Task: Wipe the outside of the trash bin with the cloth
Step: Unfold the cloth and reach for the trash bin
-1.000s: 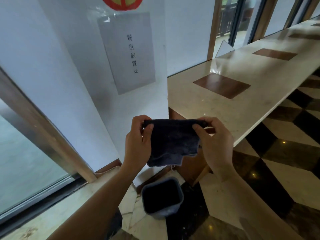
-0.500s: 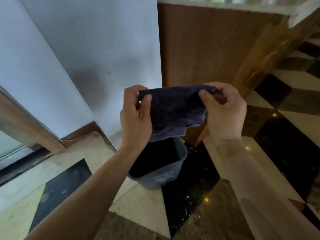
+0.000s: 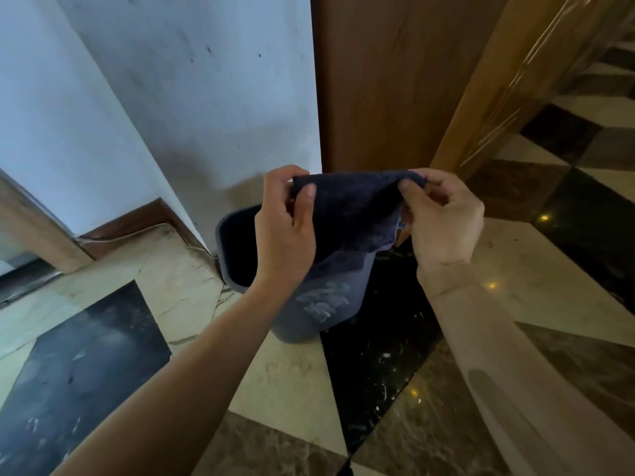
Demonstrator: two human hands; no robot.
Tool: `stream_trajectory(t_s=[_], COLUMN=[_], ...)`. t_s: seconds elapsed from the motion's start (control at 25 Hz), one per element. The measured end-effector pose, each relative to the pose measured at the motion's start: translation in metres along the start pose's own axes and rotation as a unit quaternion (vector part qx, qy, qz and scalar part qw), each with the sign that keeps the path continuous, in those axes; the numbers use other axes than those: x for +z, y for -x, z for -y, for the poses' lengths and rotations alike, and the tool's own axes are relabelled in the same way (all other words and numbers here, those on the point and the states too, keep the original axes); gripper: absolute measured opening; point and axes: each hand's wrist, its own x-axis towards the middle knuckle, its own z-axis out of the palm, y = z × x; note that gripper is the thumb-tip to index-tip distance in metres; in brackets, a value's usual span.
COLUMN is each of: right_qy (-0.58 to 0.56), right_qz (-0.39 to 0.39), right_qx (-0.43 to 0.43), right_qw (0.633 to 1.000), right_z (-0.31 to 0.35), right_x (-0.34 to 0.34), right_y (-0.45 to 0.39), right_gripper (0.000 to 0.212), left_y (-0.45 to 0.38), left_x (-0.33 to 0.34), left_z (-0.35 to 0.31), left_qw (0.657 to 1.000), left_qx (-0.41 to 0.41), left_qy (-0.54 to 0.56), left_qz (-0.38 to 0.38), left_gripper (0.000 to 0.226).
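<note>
A dark blue cloth hangs stretched between my two hands. My left hand pinches its left top corner and my right hand pinches its right top corner. Below and behind the cloth stands a grey-blue trash bin on the floor, open at the top, with whitish smears on its near side. The cloth and my left hand cover most of the bin's rim and its right part. The cloth hangs above the bin, apart from its outer wall.
The bin stands at the foot of a white wall, next to a brown wooden panel. A thin white cable runs along the skirting. The floor is polished marble in black, cream and brown tiles.
My view has tilted down from the counter toward the floor. The bin now looks larger and nearer, and both hands have come lower over it with the cloth still held.
</note>
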Motion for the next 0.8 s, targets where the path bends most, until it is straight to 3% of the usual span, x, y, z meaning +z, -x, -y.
stream_trajectory(t_s=[0.2, 0.28, 0.36, 0.44, 0.52, 0.56, 0.6, 0.68, 0.72, 0.8], right_qy=[-0.004, -0.091, -0.175, -0.300, -0.446, -0.480, -0.479, -0.470, -0.480, -0.526], right_qz=[-0.042, -0.074, -0.123, -0.155, -0.127, -0.111, -0.097, -0.109, -0.106, -0.072], right_qx=[0.059, 0.135, 0.227, 0.313, 0.399, 0.413, 0.413, 0.416, 0.402, 0.418], right_qw=[0.997, 0.984, 0.950, 0.888, 0.791, 0.766, 0.769, 0.771, 0.772, 0.737], right_z=[0.002, -0.004, -0.009, -0.016, -0.023, -0.037, -0.042, -0.035, -0.038, -0.041], right_x=[0.005, 0.009, 0.011, 0.013, 0.012, 0.012, 0.009, 0.001, -0.005, -0.010], right_y=[0.026, 0.036, 0.046, 0.053, 0.058, 0.051, 0.047, 0.050, 0.054, 0.059], right_gripper=[0.016, 0.018, 0.017, 0.010, 0.040, 0.054, 0.055, 0.032, 0.036, 0.052], left_y=[0.008, 0.012, 0.019, 0.035, 0.051, 0.056, 0.060, 0.065, 0.068, 0.067], left_x=[-0.006, -0.001, 0.009, 0.022, 0.034, 0.038, 0.041, 0.042, 0.042, 0.034], left_z=[-0.005, -0.013, -0.022, -0.033, -0.040, -0.041, -0.041, -0.042, -0.044, -0.047], left_qw=[0.999, 0.999, 0.995, 0.980, 0.960, 0.952, 0.947, 0.945, 0.944, 0.933], left_qx=[-0.032, -0.013, 0.042, 0.106, 0.156, 0.170, 0.177, 0.161, 0.136, 0.084], left_qy=[0.002, -0.002, -0.027, -0.051, -0.065, -0.072, -0.080, -0.078, -0.065, -0.027], left_qz=[0.023, 0.040, 0.087, 0.159, 0.224, 0.244, 0.256, 0.274, 0.294, 0.349], left_gripper=[0.012, 0.012, 0.011, 0.011, 0.016, 0.017, 0.018, 0.019, 0.021, 0.024])
